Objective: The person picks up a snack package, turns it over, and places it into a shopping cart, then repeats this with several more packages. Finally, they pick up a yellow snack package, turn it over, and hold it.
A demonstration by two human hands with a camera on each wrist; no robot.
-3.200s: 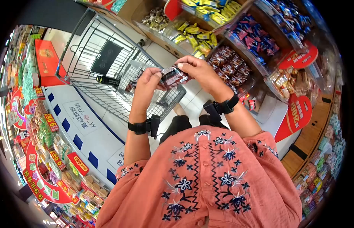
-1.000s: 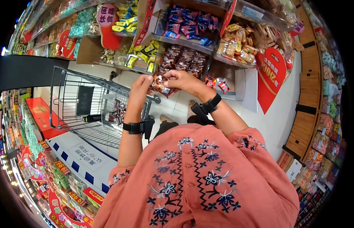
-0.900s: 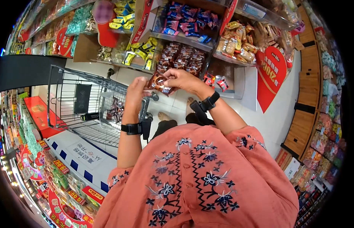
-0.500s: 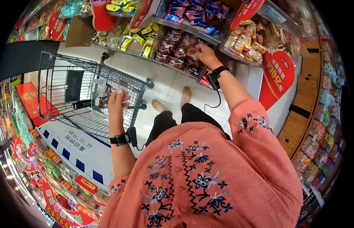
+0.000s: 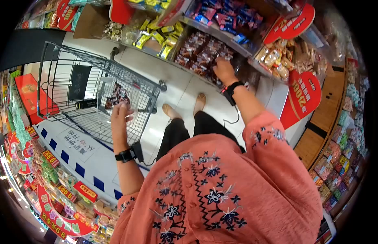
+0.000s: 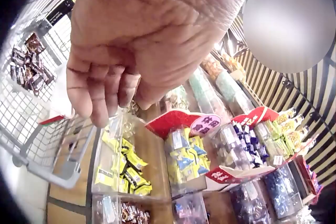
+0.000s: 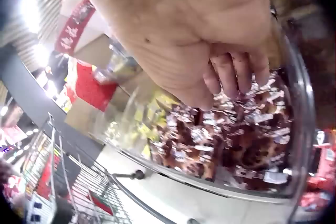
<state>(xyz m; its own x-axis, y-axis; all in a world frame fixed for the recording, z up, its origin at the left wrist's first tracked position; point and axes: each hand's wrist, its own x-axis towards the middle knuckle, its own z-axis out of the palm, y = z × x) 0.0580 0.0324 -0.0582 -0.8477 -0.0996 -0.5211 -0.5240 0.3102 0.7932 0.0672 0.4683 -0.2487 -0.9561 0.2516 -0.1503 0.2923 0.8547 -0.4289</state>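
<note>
Head view, trolley [image 5: 155, 94]: brown packets [image 5: 117, 96] heaped inside.
Left hand [image 5: 121, 116]: seen against the trolley, fingers loose, holding nothing.
Bin [image 7: 304, 85]: clear-walled, stocked with shiny brown snacks [image 5: 199, 55].
Snack wrappers [image 7: 252, 150]: judged light and slippery, contents perhaps crushable; best pinched gently across the middle.
Right hand [image 5: 225, 72]: at the bin's snacks, fingers bent downward; whether gripping one, cannot tell.

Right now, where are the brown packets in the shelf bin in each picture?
Head: brown packets, upper middle, just right of centre, by the right hand.
Left wrist: brown packets, bottom edge, left of centre.
Right wrist: brown packets, right of centre, below the hand.
Shared landmark: yellow packets, beside them in every view.
</note>
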